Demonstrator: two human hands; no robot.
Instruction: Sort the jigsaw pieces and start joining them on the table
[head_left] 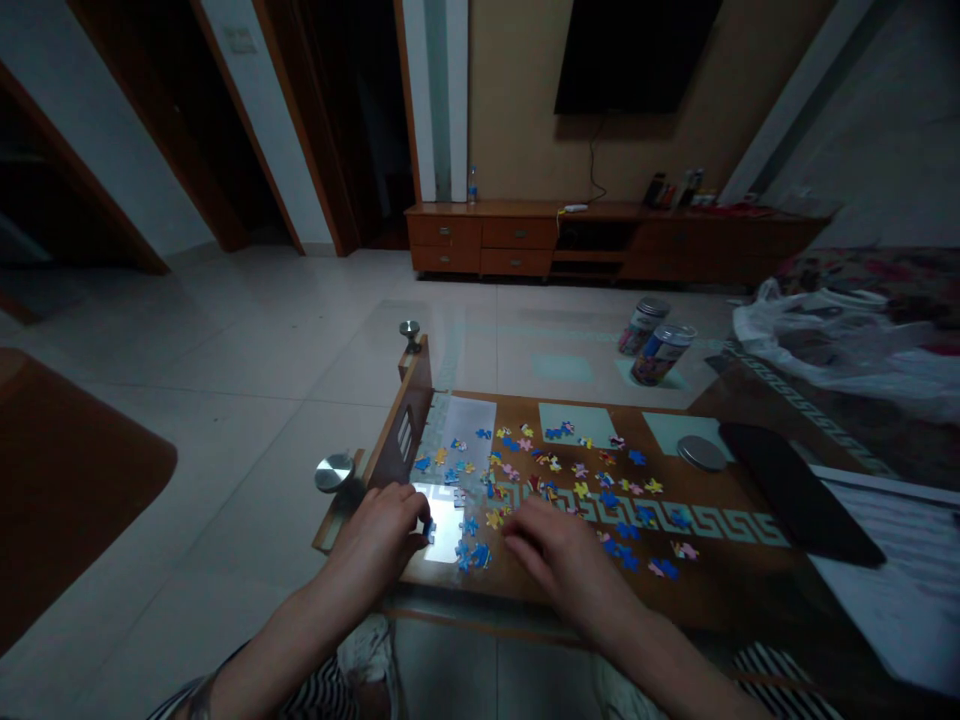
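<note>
Left hand: the left hand lay at the near left corner of the glass-topped table, fingers curled, pinching a blue puzzle piece between thumb and fingertips.
Held piece: it sat just above the table's pale reflective patch, close to the table's left edge.
Right hand: the right hand rested palm down on the table, to the right of the left hand, fingers spread flat and loose, gripping nothing; its fingertips touched or nearly touched loose pieces, and I could not tell which.
Loose pieces: scattered puzzle pieces, mostly blue, yellow and pink, covered the table beyond both hands, reaching toward its far edge.
Small cluster: a few blue pieces lay on the table between the two hands.
Round lid: a grey round lid lay on the table, right of the scattered pieces.
Dark object: a long dark flat object lay on the table just right of the lid.
Tins: two tins stood tilted past the table's far edge.
Bag: a white plastic bag lay right of the tins.
</note>
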